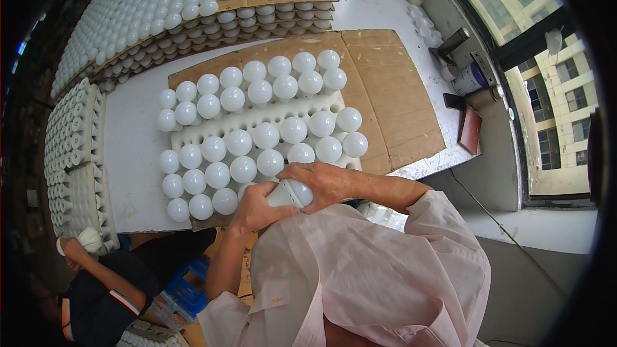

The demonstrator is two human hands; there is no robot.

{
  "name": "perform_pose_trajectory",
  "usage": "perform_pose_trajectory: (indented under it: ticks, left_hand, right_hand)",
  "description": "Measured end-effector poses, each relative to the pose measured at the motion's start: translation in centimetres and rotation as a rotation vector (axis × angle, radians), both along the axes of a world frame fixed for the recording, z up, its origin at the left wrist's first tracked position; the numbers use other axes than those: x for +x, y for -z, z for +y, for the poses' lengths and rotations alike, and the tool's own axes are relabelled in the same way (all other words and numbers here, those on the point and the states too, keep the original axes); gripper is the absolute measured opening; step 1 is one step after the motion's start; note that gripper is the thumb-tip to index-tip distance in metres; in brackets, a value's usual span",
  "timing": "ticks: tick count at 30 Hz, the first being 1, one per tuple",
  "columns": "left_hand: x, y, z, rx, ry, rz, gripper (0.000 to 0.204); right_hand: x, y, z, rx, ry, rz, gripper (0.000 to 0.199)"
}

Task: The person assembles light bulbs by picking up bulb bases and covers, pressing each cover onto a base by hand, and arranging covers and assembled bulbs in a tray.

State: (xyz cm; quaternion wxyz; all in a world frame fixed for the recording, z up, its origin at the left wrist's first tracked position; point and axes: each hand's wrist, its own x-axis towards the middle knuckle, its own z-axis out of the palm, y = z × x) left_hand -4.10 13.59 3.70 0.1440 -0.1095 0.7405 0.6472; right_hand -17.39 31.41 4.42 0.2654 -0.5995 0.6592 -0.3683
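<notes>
Close to my body, both hands hold one white light bulb (281, 195) lying on its side. My left hand (256, 208) is closed round its tapered base part. My right hand (323, 184) wraps round the rounded dome, with the fingers partly covering it. Just beyond my hands lies a white tray with holes (247, 117), filled with rows of upright bulbs with round white domes (265, 135). A row of holes across its middle has no bulbs in it. My arms and hands hide part of the nearest row.
Brown cardboard (392, 106) lies under the tray on the white table (132, 154). Stacked cardboard layers of bulbs (173, 9) stand at the far left. Foam trays (87, 186) line the left edge. A co-worker's hand (76, 252) holds something white. A dark red flat object (470, 130) lies near the window.
</notes>
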Motion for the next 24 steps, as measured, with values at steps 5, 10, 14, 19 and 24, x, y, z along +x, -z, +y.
perform_pose_trajectory:
  ticks: [5, 10, 14, 19, 24]
  left_hand:
    - [-1.1, -0.8, 0.2, -0.129, 0.077, -0.047, 0.051]
    - [-1.0, -0.2, 0.2, -0.154, 0.105, 0.035, 0.057]
    - [-1.2, -0.4, 0.9, -0.115, 0.035, -0.015, 0.053]
    - [-1.7, -0.3, 1.6, 0.023, 0.018, -0.106, 0.047]
    - [-1.4, 0.0, 2.8, 0.125, 0.006, -0.19, 0.047]
  right_hand:
    - [0.4, 1.1, -0.1, -0.04, 0.003, 0.044, 0.072]
    - [0.8, 2.0, -0.2, -0.127, 0.012, 0.092, 0.074]
    - [0.9, 2.2, -0.7, -0.367, 0.048, 0.039, 0.071]
    - [1.3, 3.7, -0.4, -0.511, 0.053, -0.047, 0.063]
    - [2.1, 3.6, 0.9, -0.501, 0.089, -0.147, 0.046]
